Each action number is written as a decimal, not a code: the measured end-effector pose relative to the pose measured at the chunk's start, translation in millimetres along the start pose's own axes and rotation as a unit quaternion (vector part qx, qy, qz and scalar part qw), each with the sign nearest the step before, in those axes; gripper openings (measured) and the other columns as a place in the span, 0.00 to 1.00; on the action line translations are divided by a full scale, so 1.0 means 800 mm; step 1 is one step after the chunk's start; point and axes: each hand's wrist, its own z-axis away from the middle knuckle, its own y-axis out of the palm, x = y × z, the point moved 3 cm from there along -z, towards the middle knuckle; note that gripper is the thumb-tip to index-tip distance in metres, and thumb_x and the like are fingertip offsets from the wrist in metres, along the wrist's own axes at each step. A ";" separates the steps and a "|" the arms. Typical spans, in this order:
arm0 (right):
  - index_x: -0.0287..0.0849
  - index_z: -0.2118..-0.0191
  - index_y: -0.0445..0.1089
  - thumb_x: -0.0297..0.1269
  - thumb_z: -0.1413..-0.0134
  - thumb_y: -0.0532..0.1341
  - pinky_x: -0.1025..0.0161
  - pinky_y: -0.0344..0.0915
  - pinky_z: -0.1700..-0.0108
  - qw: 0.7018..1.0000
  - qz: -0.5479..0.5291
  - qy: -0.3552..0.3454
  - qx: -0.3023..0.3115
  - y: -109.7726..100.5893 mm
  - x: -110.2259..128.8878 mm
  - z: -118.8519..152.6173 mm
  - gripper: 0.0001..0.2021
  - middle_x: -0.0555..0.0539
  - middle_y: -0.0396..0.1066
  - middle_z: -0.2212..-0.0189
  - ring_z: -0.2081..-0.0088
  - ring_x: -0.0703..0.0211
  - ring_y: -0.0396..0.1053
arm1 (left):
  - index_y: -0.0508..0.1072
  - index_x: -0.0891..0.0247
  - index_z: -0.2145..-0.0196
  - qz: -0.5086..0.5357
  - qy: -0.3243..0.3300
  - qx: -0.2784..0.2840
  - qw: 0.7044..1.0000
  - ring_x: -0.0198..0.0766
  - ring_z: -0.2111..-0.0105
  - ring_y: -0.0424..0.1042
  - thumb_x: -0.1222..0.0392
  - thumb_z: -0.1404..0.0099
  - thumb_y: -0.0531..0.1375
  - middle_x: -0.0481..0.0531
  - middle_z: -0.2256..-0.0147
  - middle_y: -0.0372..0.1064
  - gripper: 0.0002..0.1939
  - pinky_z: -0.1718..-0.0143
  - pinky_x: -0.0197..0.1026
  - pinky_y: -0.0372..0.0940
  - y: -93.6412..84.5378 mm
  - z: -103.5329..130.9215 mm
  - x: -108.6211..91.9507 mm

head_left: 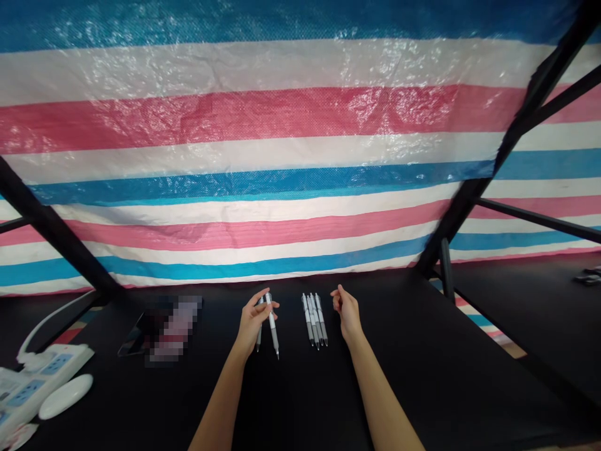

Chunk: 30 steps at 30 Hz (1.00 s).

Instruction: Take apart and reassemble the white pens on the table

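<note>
Our left hand (pixel 253 324) is closed on a held pen (pixel 273 326), white above and grey below, pinched near its top between thumb and fingers. Its long axis runs roughly from half past eleven to half past five, tip towards us; we can't tell whether the tip touches the table (pixel 300 401). Just beside it, at nine o'clock, a second pen (pixel 259 338) shows partly behind our fingers, its tip near six; whether we grip it or it lies loose, we can't tell.

At three o'clock from that grip lies a row of pens (pixel 314 319), four by our count, side by side, tips also towards us. Their axes run almost parallel to the held pen's, so the two differ mainly by a gap sideways. Our right hand (pixel 346 312) is nearer to the row, just off its three o'clock side and not touching it. Its fingers are loosely curled and we see nothing in them; whether the fingertips meet, we can't tell.

Farther out, at nine from the left hand, is a dark flat device (pixel 134 338) beside a blurred patch. Beyond it, towards eight, are a power strip (pixel 59 373) and a white oval thing (pixel 66 397). At twelve hangs a striped sheet (pixel 282 144).
</note>
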 end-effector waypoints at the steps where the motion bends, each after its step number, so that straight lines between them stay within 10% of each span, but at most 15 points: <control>1: 0.40 0.81 0.68 0.55 0.60 0.62 0.65 0.47 0.78 1.000 0.001 -0.001 0.000 0.000 0.000 0.000 0.21 0.56 0.51 0.89 0.83 0.69 0.49 | 0.62 0.65 0.45 -0.001 0.000 -0.001 1.000 0.35 0.76 0.70 0.50 0.49 0.64 0.56 0.67 0.74 0.35 0.68 0.41 0.65 0.000 0.000 0.000; 30: 0.40 0.82 0.68 0.55 0.61 0.63 0.65 0.46 0.80 1.000 0.001 -0.002 -0.006 -0.002 0.001 -0.003 0.20 0.56 0.51 0.90 0.84 0.69 0.49 | 0.61 0.65 0.46 -0.010 0.000 -0.016 1.000 0.34 0.76 0.69 0.50 0.49 0.63 0.55 0.67 0.74 0.35 0.68 0.40 0.64 -0.001 0.001 -0.004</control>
